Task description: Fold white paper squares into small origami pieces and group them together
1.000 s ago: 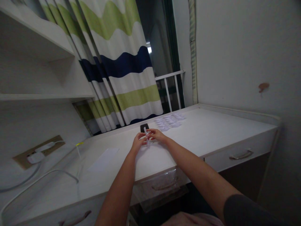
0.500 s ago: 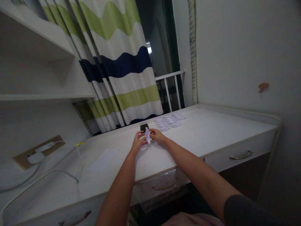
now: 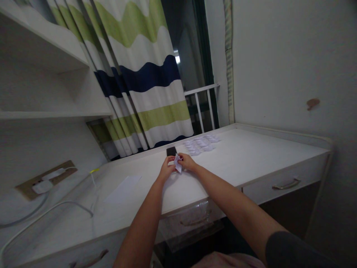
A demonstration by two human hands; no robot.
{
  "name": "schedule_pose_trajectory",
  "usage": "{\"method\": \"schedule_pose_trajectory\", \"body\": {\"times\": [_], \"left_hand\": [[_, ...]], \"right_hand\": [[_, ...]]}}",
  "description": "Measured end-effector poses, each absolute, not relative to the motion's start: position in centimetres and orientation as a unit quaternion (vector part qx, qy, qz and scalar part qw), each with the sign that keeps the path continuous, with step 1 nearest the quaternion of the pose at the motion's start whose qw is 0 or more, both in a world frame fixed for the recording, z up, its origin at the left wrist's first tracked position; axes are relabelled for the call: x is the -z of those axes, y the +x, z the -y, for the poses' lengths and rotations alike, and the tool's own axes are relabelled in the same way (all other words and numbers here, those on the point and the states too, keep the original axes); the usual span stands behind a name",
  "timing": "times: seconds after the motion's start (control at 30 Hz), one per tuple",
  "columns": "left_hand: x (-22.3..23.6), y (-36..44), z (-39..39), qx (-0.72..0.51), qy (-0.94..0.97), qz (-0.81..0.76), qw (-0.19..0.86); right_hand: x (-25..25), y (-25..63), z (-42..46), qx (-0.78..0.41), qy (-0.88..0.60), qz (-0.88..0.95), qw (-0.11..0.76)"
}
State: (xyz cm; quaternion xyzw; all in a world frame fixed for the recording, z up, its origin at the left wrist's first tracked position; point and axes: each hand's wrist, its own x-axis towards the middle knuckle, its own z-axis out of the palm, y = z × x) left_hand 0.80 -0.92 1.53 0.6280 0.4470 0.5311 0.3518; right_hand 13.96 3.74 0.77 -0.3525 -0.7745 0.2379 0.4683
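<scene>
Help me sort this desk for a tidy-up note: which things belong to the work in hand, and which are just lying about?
In hand:
- small white paper piece, pinched between left hand and right hand
- pile of similar white pieces

Lying about:
- black block
- flat paper sheet
- white cable
- striped curtain

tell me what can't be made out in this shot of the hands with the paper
Head view only:
- Small paper piece: its folds are too small and partly hidden by the left hand and right hand.
- Heap of white pieces: too small and blurred to count.
- Black object: too small to identify.
- White cable: cut off by the left edge.
</scene>
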Motion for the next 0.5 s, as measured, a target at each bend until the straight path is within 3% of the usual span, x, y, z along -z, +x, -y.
{"method": "schedule_pose_trajectory", "body": {"times": [0.17,0.5], "left_hand": [[-1.53,1.02,0.51,-0.564,0.623,-0.474,0.264],[-1.60,0.85,0.80,-0.567,0.637,-0.487,0.189]], "right_hand": [[-0.67,13.66,-3.62,-0.237,-0.336,0.785,0.464],[-0.34,13.34,-3.82,-0.238,-0.311,0.795,0.462]]}}
